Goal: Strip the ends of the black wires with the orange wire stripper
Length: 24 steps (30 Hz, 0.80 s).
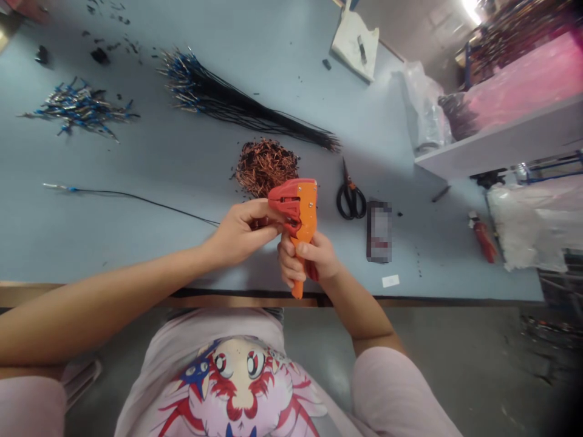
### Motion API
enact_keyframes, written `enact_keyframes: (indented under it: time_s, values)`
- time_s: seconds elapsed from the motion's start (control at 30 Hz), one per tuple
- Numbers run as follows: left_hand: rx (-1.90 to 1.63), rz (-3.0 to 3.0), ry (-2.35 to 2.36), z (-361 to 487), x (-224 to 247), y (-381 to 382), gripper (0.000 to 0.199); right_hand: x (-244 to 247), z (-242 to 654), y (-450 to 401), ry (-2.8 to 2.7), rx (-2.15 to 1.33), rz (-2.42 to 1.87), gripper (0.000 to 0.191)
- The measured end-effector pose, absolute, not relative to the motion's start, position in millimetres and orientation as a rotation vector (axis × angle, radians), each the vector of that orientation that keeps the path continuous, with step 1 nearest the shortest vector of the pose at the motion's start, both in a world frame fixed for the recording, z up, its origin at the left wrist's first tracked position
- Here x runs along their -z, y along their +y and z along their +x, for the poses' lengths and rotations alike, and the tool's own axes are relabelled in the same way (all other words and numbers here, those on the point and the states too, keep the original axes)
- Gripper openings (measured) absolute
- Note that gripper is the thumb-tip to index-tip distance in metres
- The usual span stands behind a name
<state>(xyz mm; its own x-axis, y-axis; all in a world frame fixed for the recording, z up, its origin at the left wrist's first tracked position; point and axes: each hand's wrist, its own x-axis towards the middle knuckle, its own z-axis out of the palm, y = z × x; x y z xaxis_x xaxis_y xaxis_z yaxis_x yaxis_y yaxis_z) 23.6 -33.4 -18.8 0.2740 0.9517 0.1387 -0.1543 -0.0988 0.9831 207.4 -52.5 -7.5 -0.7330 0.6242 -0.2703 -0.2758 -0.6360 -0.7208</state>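
My right grip (312,258) is closed around the orange-and-red plastic wire stripper (301,209), my left grip (239,233) is pinching the thin black wire (136,196) at its red jaws, and the wire is trailing across the pale blue counter (113,255). I'm risking nicking it if I'm squeezing crooked.

- A grey concrete floor (455,358) is spreading below the bench, dusty and scuffed toward the right.
- A pale blue workbench top (255,79) is running across the view, edged by a brown wooden strip (91,295).
- A white shelf (496,145) is jutting out at the right, carrying a pink sheet (523,79).
- A bright light (471,9) is glaring beyond it, near the top.
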Motion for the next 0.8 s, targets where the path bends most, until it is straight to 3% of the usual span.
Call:
enact_keyframes:
  time_s: [0.4,0.53,0.8]
  values:
    - [-1.069,1.387,0.968,21.3,26.0,-26.5,0.015,9.6,208.8,-46.0,-0.813,-2.325,-0.836,0.046]
    - [-1.118,1.573,1.184,15.7,27.0,-18.3,0.013,5.6,221.6,-39.0,-0.874,-2.159,-0.963,0.053]
    - [-1.168,1.572,1.284,8.6,27.0,-9.5,0.012,-5.3,232.4,-36.2,-0.976,-1.879,-1.130,0.044]
